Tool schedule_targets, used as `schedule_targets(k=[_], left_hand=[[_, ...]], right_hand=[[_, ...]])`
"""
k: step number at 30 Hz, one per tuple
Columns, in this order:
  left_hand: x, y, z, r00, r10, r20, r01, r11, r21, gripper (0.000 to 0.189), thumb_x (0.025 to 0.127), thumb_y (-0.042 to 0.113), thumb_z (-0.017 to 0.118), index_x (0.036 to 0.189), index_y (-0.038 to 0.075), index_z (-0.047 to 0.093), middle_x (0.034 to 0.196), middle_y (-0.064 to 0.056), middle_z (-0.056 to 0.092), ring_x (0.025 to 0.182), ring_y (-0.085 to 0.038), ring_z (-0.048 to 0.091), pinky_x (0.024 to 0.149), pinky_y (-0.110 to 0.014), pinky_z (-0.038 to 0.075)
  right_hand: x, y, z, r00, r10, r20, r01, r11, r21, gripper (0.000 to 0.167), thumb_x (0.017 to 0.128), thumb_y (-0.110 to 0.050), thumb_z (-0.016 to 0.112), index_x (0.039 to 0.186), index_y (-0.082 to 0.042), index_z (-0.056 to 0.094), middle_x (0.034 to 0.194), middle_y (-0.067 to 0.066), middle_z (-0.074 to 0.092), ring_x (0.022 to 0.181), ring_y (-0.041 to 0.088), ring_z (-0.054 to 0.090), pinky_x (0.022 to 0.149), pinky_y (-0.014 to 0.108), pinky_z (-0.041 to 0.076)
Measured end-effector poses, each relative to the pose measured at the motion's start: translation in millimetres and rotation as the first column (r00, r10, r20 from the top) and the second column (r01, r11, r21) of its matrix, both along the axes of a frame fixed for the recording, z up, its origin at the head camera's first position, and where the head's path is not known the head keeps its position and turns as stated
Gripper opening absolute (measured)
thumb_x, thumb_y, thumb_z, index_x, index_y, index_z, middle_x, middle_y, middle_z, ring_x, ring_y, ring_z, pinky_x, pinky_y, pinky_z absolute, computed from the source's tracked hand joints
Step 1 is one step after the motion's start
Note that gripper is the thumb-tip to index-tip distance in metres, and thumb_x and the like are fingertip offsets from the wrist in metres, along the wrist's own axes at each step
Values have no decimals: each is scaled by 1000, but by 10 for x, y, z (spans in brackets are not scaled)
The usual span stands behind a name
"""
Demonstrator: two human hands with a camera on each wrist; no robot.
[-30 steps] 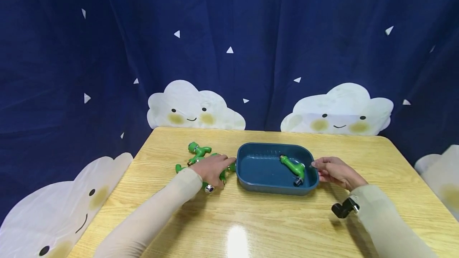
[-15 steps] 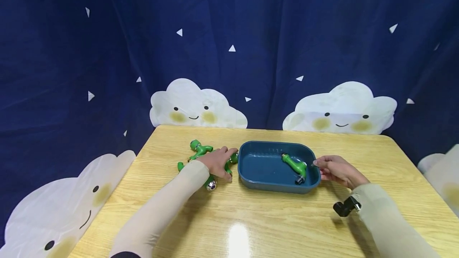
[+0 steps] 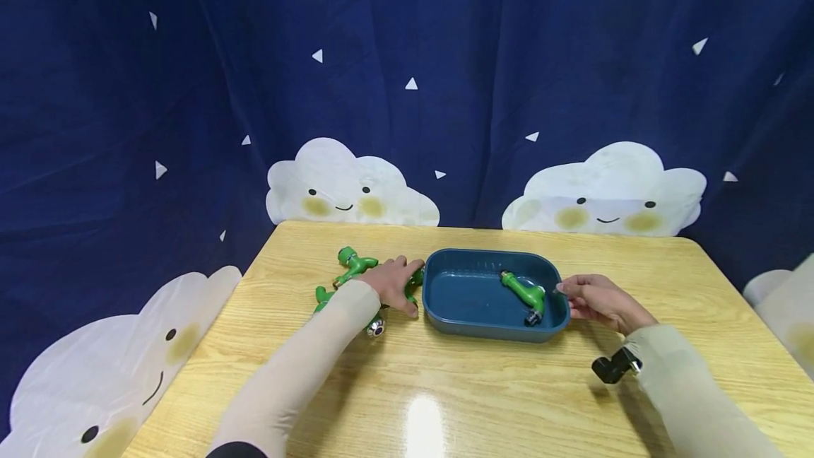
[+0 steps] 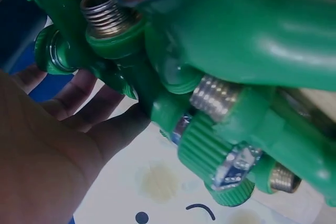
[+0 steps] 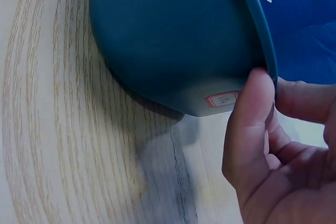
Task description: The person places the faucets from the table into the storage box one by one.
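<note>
Green plastic taps with threaded metal ends lie in a group at the left of the table; one tap (image 3: 352, 265) is at the back. My left hand (image 3: 394, 283) reaches over them, fingers and thumb spread around a tap (image 3: 416, 278) beside the basin. In the left wrist view its fingers (image 4: 79, 98) are extended along the green taps (image 4: 205, 140), which overlap one another. My right hand (image 3: 598, 302) pinches the right rim of the dark blue plastic basin (image 3: 492, 331) between thumb and fingers. Inside the basin, toward the right, lies one tap (image 3: 524, 294).
The wooden table (image 3: 496, 401) has a dark blue curtain (image 3: 381, 55) with white cloud shapes behind it. A black device (image 3: 613, 366) is fixed at my right sleeve. In the right wrist view, a small red-bordered label (image 5: 222, 99) shows on the basin.
My left hand has slid right across the taps, toward the basin, with its thumb spreading out. The right hand keeps its hold on the rim, and the basin stays in place.
</note>
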State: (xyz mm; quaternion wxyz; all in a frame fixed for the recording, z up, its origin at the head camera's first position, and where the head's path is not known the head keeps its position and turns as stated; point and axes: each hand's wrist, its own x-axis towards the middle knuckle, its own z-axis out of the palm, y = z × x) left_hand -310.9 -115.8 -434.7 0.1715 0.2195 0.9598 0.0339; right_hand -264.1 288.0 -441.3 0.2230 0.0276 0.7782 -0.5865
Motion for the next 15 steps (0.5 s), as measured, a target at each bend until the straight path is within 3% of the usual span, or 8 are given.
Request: schedule_targets(k=[4,15], left_hand=[[-19,21,-20,1000,24,-7,-24,1000,-2,108,76,55,80,159,29,16,158,-12,33,142,-34,40,106,-52,46],[-113,52,-32,997,74,-7,-74,996,40,105,72,52,84,155,27,25,149,-11,43,135,-30,47,106,-47,47]], right_hand=[[-3,-12,5,1000,0,-4,0,1000,-3,33,103,-18,52,121,9,52,80,-5,64,70,3,62,67,20,59],[5,-17,18,1000,-6,5,6,1000,12,29,103,-18,51,119,6,54,82,-4,63,72,4,62,69,22,59]])
